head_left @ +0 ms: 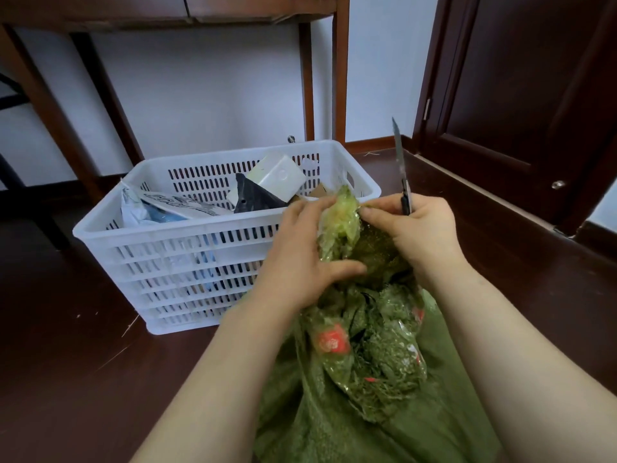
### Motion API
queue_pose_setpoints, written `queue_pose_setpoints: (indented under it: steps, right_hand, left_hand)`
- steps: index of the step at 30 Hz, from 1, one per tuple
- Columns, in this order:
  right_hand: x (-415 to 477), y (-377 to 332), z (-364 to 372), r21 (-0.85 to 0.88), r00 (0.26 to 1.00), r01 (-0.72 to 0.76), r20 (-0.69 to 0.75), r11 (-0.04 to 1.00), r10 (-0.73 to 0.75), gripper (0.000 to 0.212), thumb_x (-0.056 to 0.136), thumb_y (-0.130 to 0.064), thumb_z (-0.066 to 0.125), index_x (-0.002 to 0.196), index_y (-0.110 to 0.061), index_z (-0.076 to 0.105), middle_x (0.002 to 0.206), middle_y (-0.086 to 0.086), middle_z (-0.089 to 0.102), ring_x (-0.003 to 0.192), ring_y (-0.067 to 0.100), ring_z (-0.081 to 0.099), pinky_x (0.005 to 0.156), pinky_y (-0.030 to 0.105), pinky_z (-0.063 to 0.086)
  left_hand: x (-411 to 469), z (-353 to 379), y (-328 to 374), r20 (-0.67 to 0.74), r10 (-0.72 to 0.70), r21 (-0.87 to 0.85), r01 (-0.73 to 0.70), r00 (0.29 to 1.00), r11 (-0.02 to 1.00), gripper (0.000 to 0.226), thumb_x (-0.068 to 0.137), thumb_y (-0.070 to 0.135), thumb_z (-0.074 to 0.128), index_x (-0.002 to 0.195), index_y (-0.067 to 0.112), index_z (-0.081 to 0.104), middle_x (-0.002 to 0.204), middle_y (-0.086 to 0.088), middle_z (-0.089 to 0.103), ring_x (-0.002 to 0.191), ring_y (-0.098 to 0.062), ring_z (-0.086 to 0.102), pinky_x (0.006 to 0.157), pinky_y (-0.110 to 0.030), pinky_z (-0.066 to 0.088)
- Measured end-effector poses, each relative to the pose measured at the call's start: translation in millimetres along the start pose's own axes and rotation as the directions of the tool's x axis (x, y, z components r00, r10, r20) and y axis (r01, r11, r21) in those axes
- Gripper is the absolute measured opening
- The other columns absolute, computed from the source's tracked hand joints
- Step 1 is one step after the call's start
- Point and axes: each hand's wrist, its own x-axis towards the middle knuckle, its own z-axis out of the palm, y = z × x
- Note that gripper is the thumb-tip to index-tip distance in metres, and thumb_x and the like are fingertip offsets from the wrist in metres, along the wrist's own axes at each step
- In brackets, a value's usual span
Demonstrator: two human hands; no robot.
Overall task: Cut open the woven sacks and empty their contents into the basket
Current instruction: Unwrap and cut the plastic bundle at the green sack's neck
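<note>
While my left hand (300, 252) grips the sack (367, 379) beside the basket (160, 230), my right hand (422, 235) pinches it plus knife (399, 155); blade could slip.

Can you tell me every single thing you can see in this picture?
basket: 1, white, on the floor
box: 1, white, in the basket
black parcel: 1, black, in the basket
printed bag: 1, white and blue, in the basket
sack: 1, green, in front of the basket
knife: 1, grey blade, pointing up above the sack
table: 1, brown, behind the basket
door: 1, dark brown, at the right
left grip: 1, bare hand, holds the sack's top
right grip: 1, bare hand, holds knife, pinches sack
</note>
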Motion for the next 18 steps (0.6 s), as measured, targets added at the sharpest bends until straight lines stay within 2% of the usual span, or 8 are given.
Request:
queue_pose_setpoints:
  steps: [3, 5, 7, 9, 11, 13, 15, 18]
  right_hand:
    - [-2, -2, 0, -0.022, 0.999, 0.027, 0.045, 0.999, -0.026, 0.007, 0.072, -0.011, 0.081, 0.077, -0.013, 0.077, 0.072, 0.002, 0.074, 0.074, 0.019, 0.071, 0.076, 0.039, 0.058]
    - [-4, -1, 2, 0.008, 0.998, 0.005, 0.068, 1.000, -0.005, 0.007, 0.077, -0.013, 0.077, 0.083, -0.011, 0.077, 0.067, -0.004, 0.071, 0.056, 0.007, 0.065, 0.057, 0.024, 0.054]
    - [-6, -2, 4, 0.010, 0.995, -0.036, 0.089, 0.999, 0.035, 0.007, 0.084, -0.015, 0.071, 0.089, -0.018, 0.073, 0.063, -0.006, 0.066, 0.034, 0.002, 0.045, 0.038, 0.016, 0.036]
    - [-6, -3, 5, -0.071, 0.992, -0.064, 0.102, 0.995, 0.071, 0.011, 0.083, -0.014, 0.069, 0.087, -0.024, 0.065, 0.073, -0.001, 0.067, 0.030, 0.001, 0.039, 0.034, 0.014, 0.029]
    - [-9, -9, 6, -0.101, 0.975, -0.117, 0.180, 0.988, 0.134, 0.013, 0.079, -0.018, 0.075, 0.085, -0.015, 0.064, 0.078, 0.006, 0.070, 0.027, 0.001, 0.038, 0.031, 0.013, 0.027]
    - [-17, -13, 9, -0.053, 0.936, -0.194, 0.288, 0.980, 0.201, 0.020, 0.075, -0.019, 0.080, 0.081, -0.007, 0.064, 0.063, 0.004, 0.067, 0.028, 0.001, 0.041, 0.031, 0.014, 0.032]
    - [-22, -14, 13, -0.026, 0.927, -0.231, 0.299, 0.973, 0.228, 0.021, 0.071, -0.013, 0.082, 0.081, -0.006, 0.066, 0.060, 0.002, 0.065, 0.039, 0.003, 0.054, 0.039, 0.017, 0.045]
    - [-20, -15, 12, 0.003, 0.922, -0.287, 0.271, 0.958, 0.275, 0.021, 0.074, -0.007, 0.079, 0.091, -0.004, 0.067, 0.046, -0.004, 0.059, 0.028, 0.001, 0.043, 0.029, 0.013, 0.029]
  left_hand:
    - [0, 4, -1, -0.193, 0.123, 0.102, -0.105, 0.973, 0.989, 0.049, 0.069, 0.040, 0.080, 0.112, 0.039, 0.058, 0.112, 0.012, 0.040, 0.109, -0.006, 0.039, 0.087, -0.020, 0.038]
    - [1, 5, -1, -0.202, 0.126, 0.097, -0.108, 0.971, 0.989, 0.036, 0.075, 0.039, 0.076, 0.108, 0.033, 0.066, 0.105, 0.012, 0.047, 0.090, -0.004, 0.046, 0.074, -0.012, 0.036]
    - [3, 7, -4, -0.259, 0.014, -0.018, -0.019, 0.966, 1.000, 0.026, 0.079, 0.038, 0.073, 0.104, 0.028, 0.071, 0.102, 0.011, 0.059, 0.078, 0.003, 0.052, 0.074, -0.010, 0.041]
    - [3, 9, -8, -0.285, -0.178, -0.258, 0.103, 0.942, 0.961, 0.012, 0.081, 0.035, 0.073, 0.091, 0.030, 0.075, 0.092, 0.009, 0.071, 0.078, -0.002, 0.063, 0.083, -0.027, 0.053]
    - [2, 8, -8, -0.207, -0.360, -0.509, 0.214, 0.910, 0.834, 0.003, 0.082, 0.031, 0.073, 0.082, 0.029, 0.075, 0.084, 0.005, 0.075, 0.084, -0.014, 0.070, 0.086, -0.041, 0.056]
    - [3, 6, -5, -0.063, -0.471, -0.701, 0.297, 0.880, 0.648, 0.011, 0.086, 0.030, 0.068, 0.084, 0.021, 0.075, 0.078, 0.001, 0.075, 0.079, -0.014, 0.072, 0.079, -0.037, 0.058]
    - [4, 4, 3, 0.065, -0.497, -0.802, 0.342, 0.865, 0.491, 0.017, 0.091, 0.023, 0.062, 0.093, 0.009, 0.072, 0.073, -0.003, 0.074, 0.066, -0.012, 0.070, 0.066, -0.030, 0.059]
    - [4, 3, 5, 0.156, -0.476, -0.837, 0.372, 0.865, 0.401, 0.029, 0.087, 0.003, 0.062, 0.116, 0.003, 0.061, 0.096, -0.014, 0.071, 0.071, -0.017, 0.069, 0.063, -0.032, 0.059]
